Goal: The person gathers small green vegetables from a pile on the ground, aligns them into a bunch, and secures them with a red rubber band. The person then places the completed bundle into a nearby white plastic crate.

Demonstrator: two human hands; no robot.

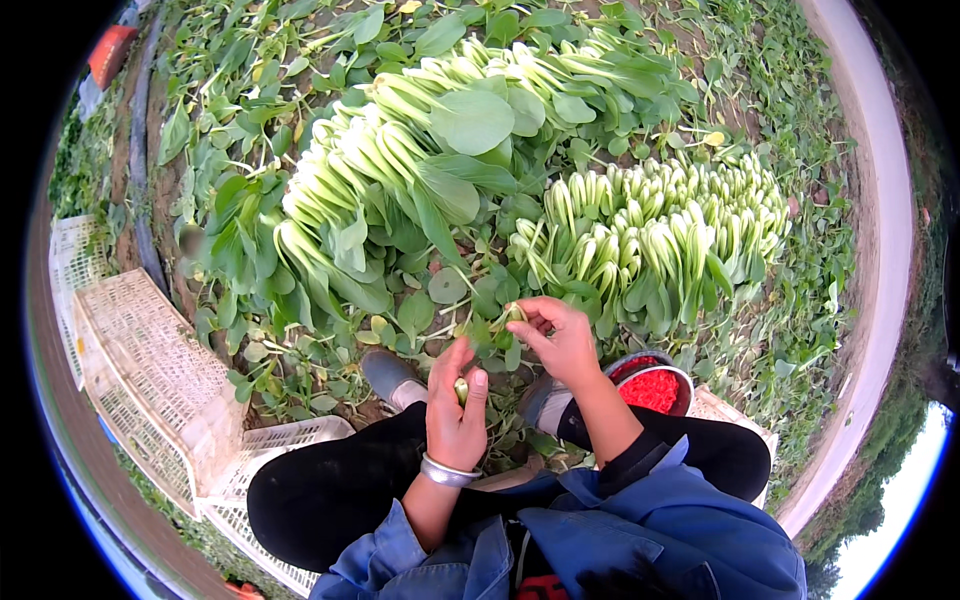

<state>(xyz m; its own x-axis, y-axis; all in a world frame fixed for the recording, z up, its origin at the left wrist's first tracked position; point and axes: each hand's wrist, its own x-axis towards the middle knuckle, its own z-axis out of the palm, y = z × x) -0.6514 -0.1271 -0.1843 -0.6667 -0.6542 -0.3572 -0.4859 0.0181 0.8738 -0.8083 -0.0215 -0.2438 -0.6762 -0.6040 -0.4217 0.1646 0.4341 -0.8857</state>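
Observation:
My left hand, with a silver bangle at its wrist, holds a small bok choy; its pale green base shows between thumb and palm. Just to the right and farther off, my right hand pinches another small green plant by its pale end, leaves hanging below. Beyond my hands on the left lies a long heap of loose bok choy, pale stems piled together over broad leaves. To the right, several bok choy stand packed close with their pale bases up.
A metal bowl holding red strips sits beside my right knee. White plastic crates stand at the left. My shoes rest among scattered leaves. A pale paved strip runs along the right, a dark hose along the left.

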